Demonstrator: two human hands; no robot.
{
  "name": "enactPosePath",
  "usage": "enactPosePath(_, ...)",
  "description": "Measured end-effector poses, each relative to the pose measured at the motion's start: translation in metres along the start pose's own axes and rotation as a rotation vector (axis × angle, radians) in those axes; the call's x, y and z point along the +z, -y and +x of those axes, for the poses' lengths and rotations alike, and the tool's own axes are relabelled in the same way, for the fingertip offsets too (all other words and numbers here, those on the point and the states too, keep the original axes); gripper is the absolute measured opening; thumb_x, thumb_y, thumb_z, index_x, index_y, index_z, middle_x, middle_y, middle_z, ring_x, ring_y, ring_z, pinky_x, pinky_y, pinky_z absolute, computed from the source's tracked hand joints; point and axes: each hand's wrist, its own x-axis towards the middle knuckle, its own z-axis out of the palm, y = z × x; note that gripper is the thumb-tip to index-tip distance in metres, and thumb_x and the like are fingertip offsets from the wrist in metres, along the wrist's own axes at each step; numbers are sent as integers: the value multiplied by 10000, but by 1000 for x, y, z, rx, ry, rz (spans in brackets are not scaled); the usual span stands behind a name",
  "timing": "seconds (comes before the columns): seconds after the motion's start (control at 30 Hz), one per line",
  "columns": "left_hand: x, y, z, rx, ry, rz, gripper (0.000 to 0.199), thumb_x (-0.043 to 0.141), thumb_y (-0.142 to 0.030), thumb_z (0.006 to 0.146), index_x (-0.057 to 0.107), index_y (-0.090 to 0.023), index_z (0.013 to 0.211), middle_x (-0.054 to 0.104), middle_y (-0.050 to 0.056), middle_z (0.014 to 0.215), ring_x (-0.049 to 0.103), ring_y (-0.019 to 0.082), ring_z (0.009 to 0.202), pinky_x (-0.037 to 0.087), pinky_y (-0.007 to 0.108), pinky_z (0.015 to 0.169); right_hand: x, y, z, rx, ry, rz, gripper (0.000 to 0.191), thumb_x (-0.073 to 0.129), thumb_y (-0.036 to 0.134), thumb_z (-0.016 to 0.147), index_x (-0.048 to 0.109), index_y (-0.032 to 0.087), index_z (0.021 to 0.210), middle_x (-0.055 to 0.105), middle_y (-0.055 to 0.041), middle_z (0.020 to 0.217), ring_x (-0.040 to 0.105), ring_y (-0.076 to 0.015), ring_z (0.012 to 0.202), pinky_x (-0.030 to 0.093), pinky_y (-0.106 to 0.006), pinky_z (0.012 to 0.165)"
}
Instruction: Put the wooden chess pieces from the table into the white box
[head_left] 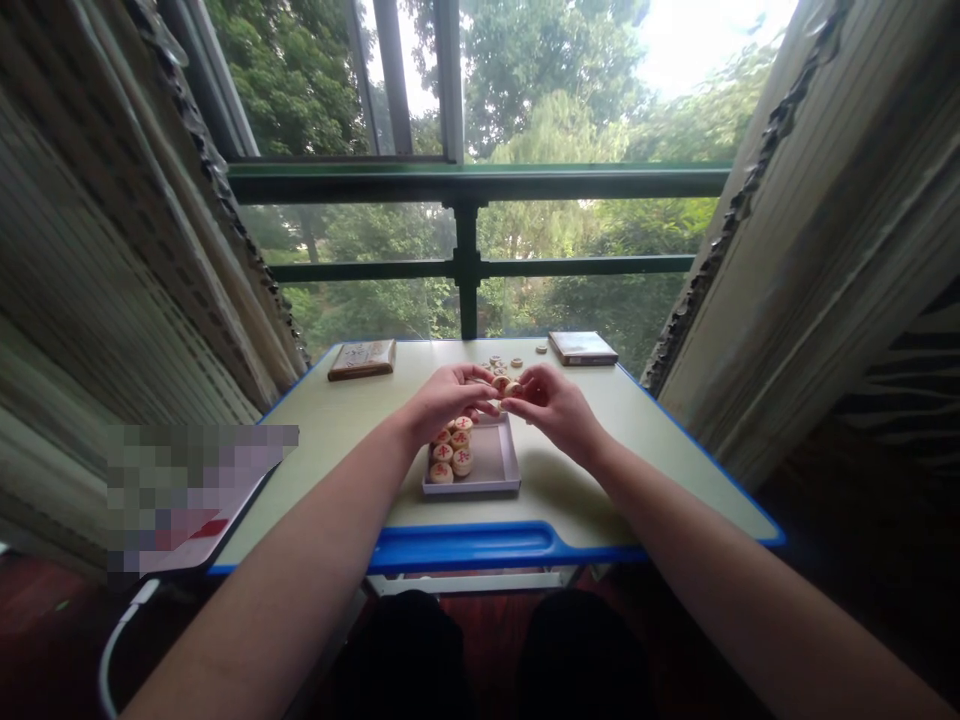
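Observation:
Over the far edge of a shallow white box (512, 455), my left hand (450, 393) and my right hand (551, 400) meet with bent fingers. Between their fingertips are round wooden chess pieces (511, 389); both hands grip them. Inside the box, on its left side, stand stacks of round pieces with red characters (461, 456). The right part of the box shows its bare bottom. Beyond my hands, several loose pieces (517, 362) lie on the table.
The pale table (592, 500) has a blue rim. A flat brown box (362, 360) lies at its far left and another flat box (583, 348) at its far right. A partly blurred device (225, 500) with a white cable is at the left edge. Curtains flank the window.

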Motion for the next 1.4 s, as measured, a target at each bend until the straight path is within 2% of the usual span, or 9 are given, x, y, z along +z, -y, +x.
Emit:
enactPosePath(0.17,-1,0,0,1,5,22,263,693,-150,611,544,-120,826,646,23,634,651,150,566,412,184,470,1,0,1,2,53,93,320,683,407,678,524,187,846,571,14,690,537,-99,566,462,-232,511)
enactPosePath(0.37,-4,2,0,6,22,96,267,708,-191,632,585,-114,855,680,65,711,664,159,610,428,179,477,0,1,1,-230,18,-69,244,653,373,733,647,191,895,549,-37,876,530,-72,589,477,-220,525)
enactPosePath(0.53,-5,3,0,-4,70,84,303,722,-228,636,615,-111,895,689,82,750,667,165,636,459,196,504,-3,-1,1,-362,-10,-145,227,626,326,772,662,191,951,587,-56,907,531,-77,593,493,-237,551)
enactPosePath(0.77,-6,3,0,4,63,112,354,763,-284,604,634,-107,882,685,85,765,645,133,602,438,175,474,-4,-3,0,-429,19,-222,229,611,296,789,651,172,977,604,-73,909,554,-102,647,505,-249,582)
enactPosePath(1.07,-6,2,0,-20,101,116,297,744,-287,614,670,-102,835,690,98,813,617,100,563,370,141,414,-6,-1,-2,-517,25,-364,206,577,253,810,625,191,1000,637,-74,937,601,-139,764,520,-274,696)
enactPosePath(1.27,-9,-6,-4,-66,157,179,295,713,-315,627,668,-93,816,688,104,762,604,108,506,336,155,374,-4,10,-7,-478,28,-318,164,609,235,769,637,165,915,631,-55,813,557,-117,665,488,-247,628)
enactPosePath(1.33,-12,-9,-4,-35,72,199,263,682,-319,652,655,-92,781,671,82,664,542,79,415,289,154,343,-2,18,-10,-429,115,-291,161,631,225,740,641,155,884,628,-39,755,534,-108,625,466,-234,599)
enactPosePath(1.4,-16,-12,-2,81,-153,174,199,636,-292,683,628,-96,716,610,28,518,408,32,315,222,151,320,0,28,-13,-374,313,-299,139,644,205,714,650,160,845,642,-24,741,544,-107,638,451,-230,624)
